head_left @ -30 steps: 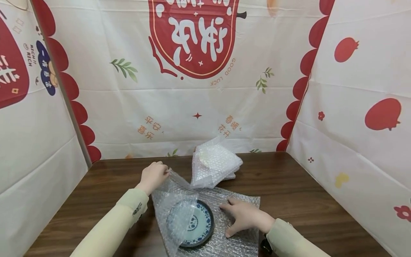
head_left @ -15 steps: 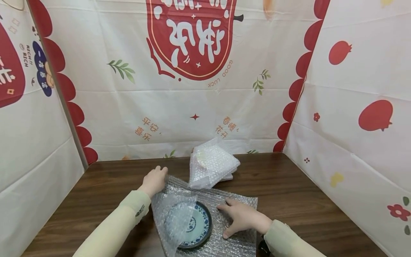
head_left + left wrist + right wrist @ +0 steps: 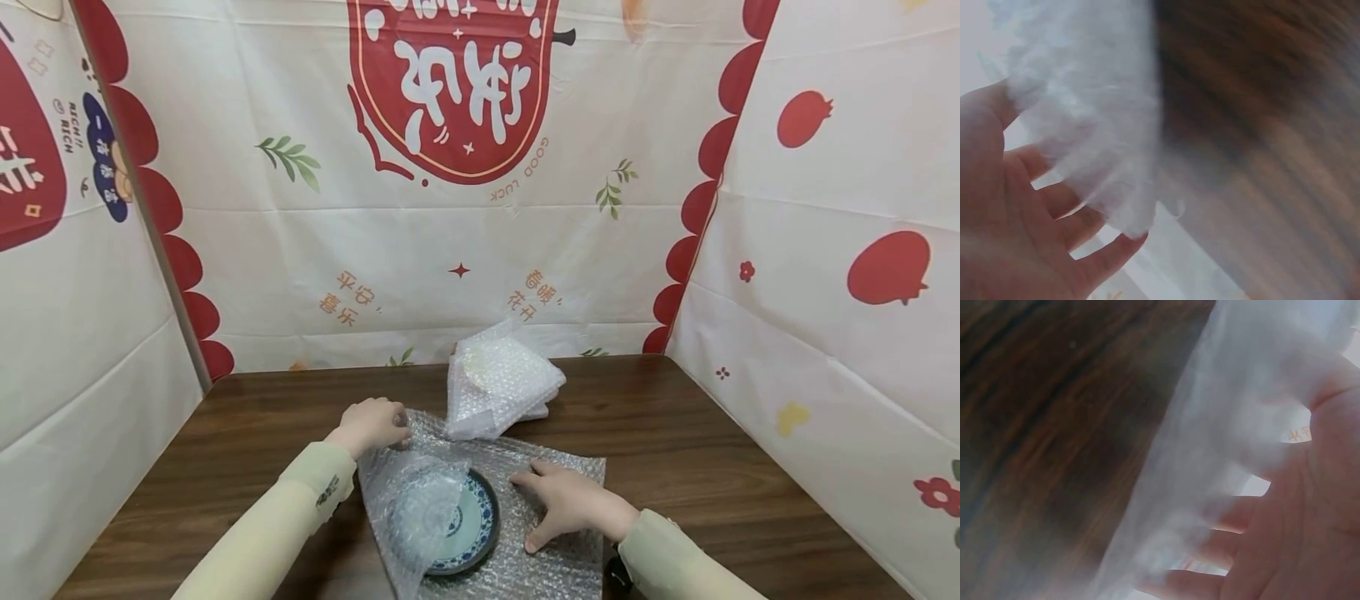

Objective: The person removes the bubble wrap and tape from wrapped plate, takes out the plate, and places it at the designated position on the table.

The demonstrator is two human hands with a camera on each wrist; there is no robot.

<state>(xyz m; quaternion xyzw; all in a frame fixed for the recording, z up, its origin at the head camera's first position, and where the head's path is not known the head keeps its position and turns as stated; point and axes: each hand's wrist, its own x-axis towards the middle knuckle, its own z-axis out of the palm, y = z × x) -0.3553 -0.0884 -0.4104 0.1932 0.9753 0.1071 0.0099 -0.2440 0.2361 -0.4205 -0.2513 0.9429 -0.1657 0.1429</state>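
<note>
A round plate [image 3: 474, 521] with a pale blue centre and a blue patterned rim lies on a spread sheet of bubble wrap [image 3: 517, 575]. The sheet's left part is folded over, and its clear film veils the plate's left half. My left hand [image 3: 372, 425] is at the sheet's far left corner; in the left wrist view its fingers lie loosely extended against the bubble wrap [image 3: 1097, 106]. To the right of the plate, my right hand [image 3: 570, 502] rests on the sheet with its fingers spread. Bubble wrap [image 3: 1179, 469] covers its fingertips in the right wrist view.
Behind the sheet, a stack of folded bubble wrap [image 3: 504, 379] stands near the back of the dark wooden table [image 3: 675, 442]. Printed white cloth [image 3: 457, 233] hangs along the back and both sides.
My left hand held the sheet's far left corner raised; it has since come down and shifted slightly right, and the corner has lowered with it. The right hand stays in place.
</note>
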